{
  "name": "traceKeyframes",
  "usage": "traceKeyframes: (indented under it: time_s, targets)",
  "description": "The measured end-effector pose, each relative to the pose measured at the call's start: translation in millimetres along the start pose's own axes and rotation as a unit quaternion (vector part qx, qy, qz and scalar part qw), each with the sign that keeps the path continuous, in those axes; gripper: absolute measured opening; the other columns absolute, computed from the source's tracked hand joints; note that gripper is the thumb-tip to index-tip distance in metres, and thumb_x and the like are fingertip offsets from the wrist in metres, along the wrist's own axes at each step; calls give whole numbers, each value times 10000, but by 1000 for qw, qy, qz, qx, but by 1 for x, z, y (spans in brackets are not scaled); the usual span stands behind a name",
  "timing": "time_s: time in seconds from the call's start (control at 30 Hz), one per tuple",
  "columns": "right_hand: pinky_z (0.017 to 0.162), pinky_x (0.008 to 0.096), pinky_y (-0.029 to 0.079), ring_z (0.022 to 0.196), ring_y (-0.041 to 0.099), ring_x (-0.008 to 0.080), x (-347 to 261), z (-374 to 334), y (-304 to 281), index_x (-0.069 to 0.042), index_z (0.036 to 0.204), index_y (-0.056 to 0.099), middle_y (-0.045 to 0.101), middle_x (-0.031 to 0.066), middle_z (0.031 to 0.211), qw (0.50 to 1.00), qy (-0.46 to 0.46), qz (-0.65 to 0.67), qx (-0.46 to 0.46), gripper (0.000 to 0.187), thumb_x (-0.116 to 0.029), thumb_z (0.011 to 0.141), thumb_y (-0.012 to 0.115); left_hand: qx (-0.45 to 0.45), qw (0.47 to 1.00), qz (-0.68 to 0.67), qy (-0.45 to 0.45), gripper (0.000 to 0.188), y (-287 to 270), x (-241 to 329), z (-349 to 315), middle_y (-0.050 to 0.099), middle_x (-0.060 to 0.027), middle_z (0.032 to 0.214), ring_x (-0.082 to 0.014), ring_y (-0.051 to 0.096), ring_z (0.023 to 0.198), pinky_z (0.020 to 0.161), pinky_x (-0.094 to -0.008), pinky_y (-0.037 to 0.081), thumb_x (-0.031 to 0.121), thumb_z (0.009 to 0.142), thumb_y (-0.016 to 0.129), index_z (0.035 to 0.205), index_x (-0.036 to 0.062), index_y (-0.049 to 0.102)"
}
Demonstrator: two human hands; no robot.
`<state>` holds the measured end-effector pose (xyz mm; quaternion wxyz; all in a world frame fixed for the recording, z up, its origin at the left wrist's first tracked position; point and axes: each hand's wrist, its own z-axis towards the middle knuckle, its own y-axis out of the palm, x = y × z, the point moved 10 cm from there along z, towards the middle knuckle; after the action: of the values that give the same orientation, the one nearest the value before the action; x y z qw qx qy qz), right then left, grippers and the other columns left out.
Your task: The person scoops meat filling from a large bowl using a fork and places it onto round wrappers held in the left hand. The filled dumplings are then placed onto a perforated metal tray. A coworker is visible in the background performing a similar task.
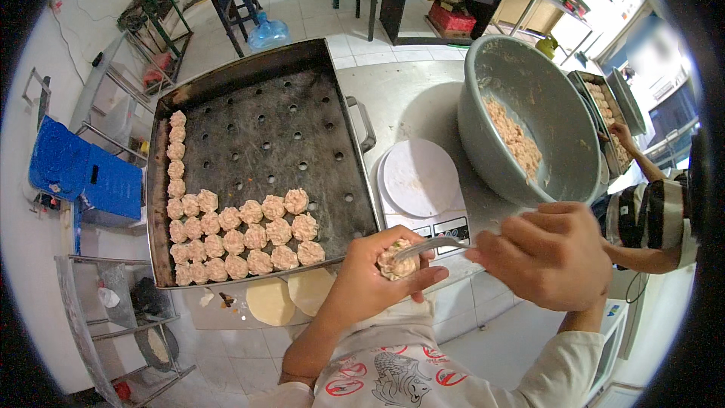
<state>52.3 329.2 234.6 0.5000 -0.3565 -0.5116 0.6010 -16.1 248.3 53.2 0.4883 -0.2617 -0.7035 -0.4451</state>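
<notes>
My left hand [355, 276] is cupped around a dumpling [396, 266], its pinkish filling showing at the top. In my closed right hand [547, 257] is a metal spoon [434, 243]; its tip rests on the filling, so the bowl's shape is partly hidden. Left of my hands, a dark square metal tray [264, 151] with holes in its base holds rows of similar dumplings [257, 238] along its near and left sides. Pale round wrappers [269, 302] lie by the tray's near edge, close to my left forearm.
Beyond my hands stands a white scale [420, 177] with a round plate. A large grey basin [563, 98] of minced filling [513, 140] tilts at its right. At far right, another person's hand [623, 134] reaches to a second tray. A tray handle [364, 125] juts toward the scale.
</notes>
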Motion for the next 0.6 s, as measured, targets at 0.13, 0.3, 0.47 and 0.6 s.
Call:
traceKeyframes:
  time_s: [0.13,0.3,0.47,0.6]
  targets:
    - [547,365,404,542,576,187,23,-27,-44,-105,779,758,598,-2,630,974,140,-6,180,279,-359,842,856,-33,922,-376,88,342,-21,7,4,704,-146,1116,-215,723,936,488,-215,512,368,1051,730,1065,61,578]
    - [557,372,410,528,594,222,34,-47,8,-98,788,783,623,22,622,937,222,187,195,199,-276,815,868,-157,808,-548,148,268,-36,24,-1,359,-202,1722,-385,412,1567,462,-174,520,374,1106,622,1114,118,541]
    - [531,376,444,524,597,224,9,-41,78,-101,853,795,635,27,658,922,220,294,124,139,-180,814,902,-208,834,-482,168,290,-26,42,-8,306,-241,1732,-503,370,1546,468,-229,627,227,1057,716,1112,17,523]
    - [501,359,480,536,629,203,0,-38,80,-110,910,792,640,14,679,941,181,268,100,131,-166,850,895,-155,895,-390,150,273,-25,43,-10,292,-330,1700,-589,319,1531,550,-355,717,94,1018,740,1072,-27,501]
